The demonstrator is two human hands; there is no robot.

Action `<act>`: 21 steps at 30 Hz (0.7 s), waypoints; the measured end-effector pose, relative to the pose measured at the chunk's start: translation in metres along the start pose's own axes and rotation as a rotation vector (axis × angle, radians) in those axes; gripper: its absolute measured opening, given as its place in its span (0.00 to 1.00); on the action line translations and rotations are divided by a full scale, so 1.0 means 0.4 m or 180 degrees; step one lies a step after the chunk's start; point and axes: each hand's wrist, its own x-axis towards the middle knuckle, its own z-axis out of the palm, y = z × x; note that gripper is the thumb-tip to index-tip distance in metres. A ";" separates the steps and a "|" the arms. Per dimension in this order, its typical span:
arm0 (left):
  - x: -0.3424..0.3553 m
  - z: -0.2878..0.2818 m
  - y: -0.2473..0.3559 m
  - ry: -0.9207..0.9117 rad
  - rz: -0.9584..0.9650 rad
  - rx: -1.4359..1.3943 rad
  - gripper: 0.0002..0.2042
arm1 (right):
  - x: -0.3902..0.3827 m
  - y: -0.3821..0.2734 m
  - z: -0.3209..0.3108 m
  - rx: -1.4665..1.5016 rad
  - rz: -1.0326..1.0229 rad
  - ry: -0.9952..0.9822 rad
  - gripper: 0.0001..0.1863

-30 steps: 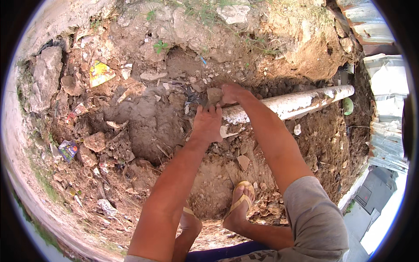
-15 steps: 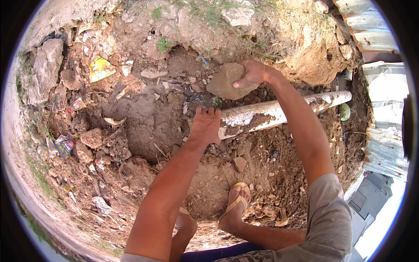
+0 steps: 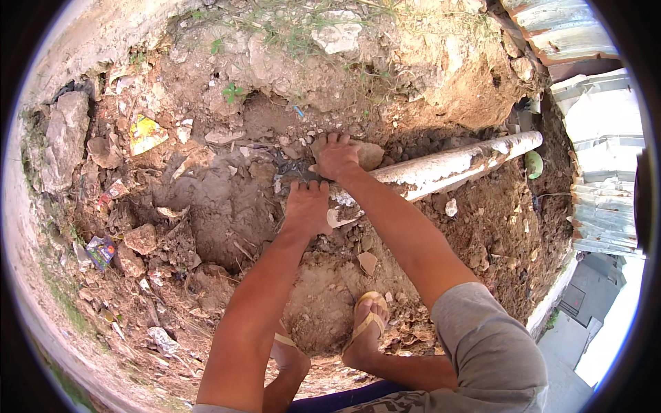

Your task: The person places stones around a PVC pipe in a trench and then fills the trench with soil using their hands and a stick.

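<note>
A long pipe [image 3: 447, 170], whitish and caked with soil, lies slanting across the dug earth, its right end farther away. My left hand [image 3: 308, 208] is closed over its left end, the fingertips curled on the far side; the palm side is hidden. Just beyond the pipe, a large brown stone [image 3: 370, 155] rests against the soil. My right hand [image 3: 337, 157] lies over the left part of that stone, its fingers bent over the top and the thumb toward the pipe. Dark scraps [image 3: 292, 167] show in the dirt beside the stone.
An earth bank [image 3: 427, 76] with grass rises beyond the pipe. Corrugated metal sheets [image 3: 606, 151] stand at the right. Rocks [image 3: 65, 141] and litter, including a yellow wrapper [image 3: 147, 134], lie at the left. My sandalled foot [image 3: 368, 320] stands nearby on loose soil.
My right hand has shifted left and nearer, bringing the stone down behind the pipe's left end; it now lies on top of the stone. My left hand stays on the pipe.
</note>
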 end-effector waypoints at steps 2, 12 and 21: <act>-0.002 -0.011 0.000 -0.0086 -0.0081 0.0008 0.48 | 0.018 -0.021 0.012 -0.0128 0.0160 0.0051 0.42; 0.007 -0.008 0.021 -0.0031 -0.0114 0.0224 0.49 | 0.045 -0.003 0.070 0.0251 0.0421 0.0198 0.26; -0.013 -0.013 -0.003 -0.0010 -0.0047 0.0141 0.50 | 0.072 0.000 -0.005 -0.0012 0.0073 -0.0263 0.44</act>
